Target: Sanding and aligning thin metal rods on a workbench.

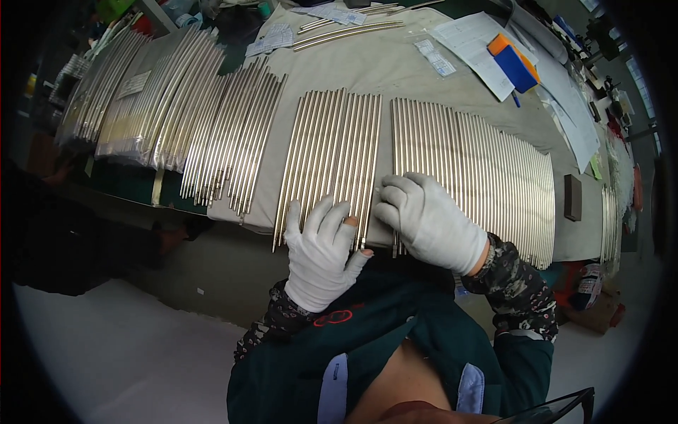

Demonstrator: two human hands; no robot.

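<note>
Two groups of slim, shiny metal rods lie side by side in front of me: a narrower group of metal rods (332, 141) and a wider group of metal rods (494, 184) to its right. My left hand (319, 254), in a white glove with thumb and one fingertip bare, rests on the near ends of the narrower group, fingers spread. My right hand (431, 222), also white-gloved, has its fingers curled at the left edge of the wider group, beside the gap. Its palm side is hidden, so what it grips cannot be made out.
More loose rods (233, 134) and plastic-wrapped bundles (148, 99) lie at the left. A dark block (573, 198) sits right of the wider group. Papers (487, 56), an orange-and-blue object (513, 63) and a few rods (346, 35) lie farther back. Another person (70, 233) stands at left.
</note>
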